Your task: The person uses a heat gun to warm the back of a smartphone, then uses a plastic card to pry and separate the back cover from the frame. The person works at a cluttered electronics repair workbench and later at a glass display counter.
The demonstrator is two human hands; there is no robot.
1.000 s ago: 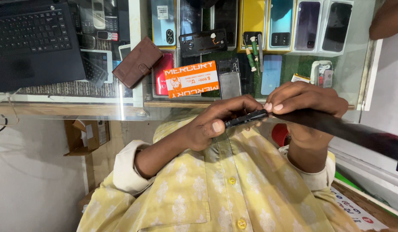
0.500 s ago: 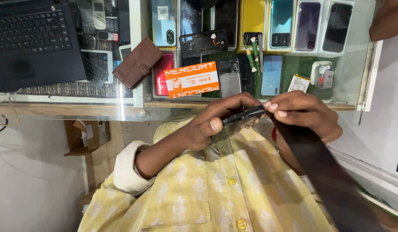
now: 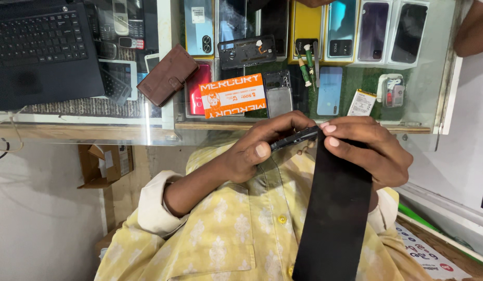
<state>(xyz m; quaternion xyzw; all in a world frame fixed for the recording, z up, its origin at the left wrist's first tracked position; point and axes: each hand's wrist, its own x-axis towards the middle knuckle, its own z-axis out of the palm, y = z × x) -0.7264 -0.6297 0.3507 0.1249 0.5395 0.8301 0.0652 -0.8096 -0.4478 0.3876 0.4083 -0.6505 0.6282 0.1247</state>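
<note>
Two hands met just below the edge of the glass tabletop [image 3: 121, 132], and we read the hold as one made for fine work close to the body. Our left hand [image 3: 262, 148] was closed around a thin dark phone part [image 3: 296, 139], thumb under and fingers curled over, keeping it level and edge-on to us. Our right hand [image 3: 364, 151] pinched its other end with the fingertips [image 3: 330, 128], and from that grip a long black strip [image 3: 335, 213] hung down over the yellow shirt [image 3: 220, 229], probably so it stayed out of the way.

On the tabletop, from the left, lay a black laptop [image 3: 41, 52], then a brown wallet case [image 3: 167, 75], an orange card [image 3: 232, 96], an opened phone back [image 3: 246, 51], small screwdrivers [image 3: 305, 65] and a flat white battery [image 3: 361, 102], all within easy reach. Boxed phones [image 3: 340, 31] showed under the glass. A cardboard box [image 3: 103, 164] sat on the floor below, and another person's arm [image 3: 473, 28] showed at the far right.
</note>
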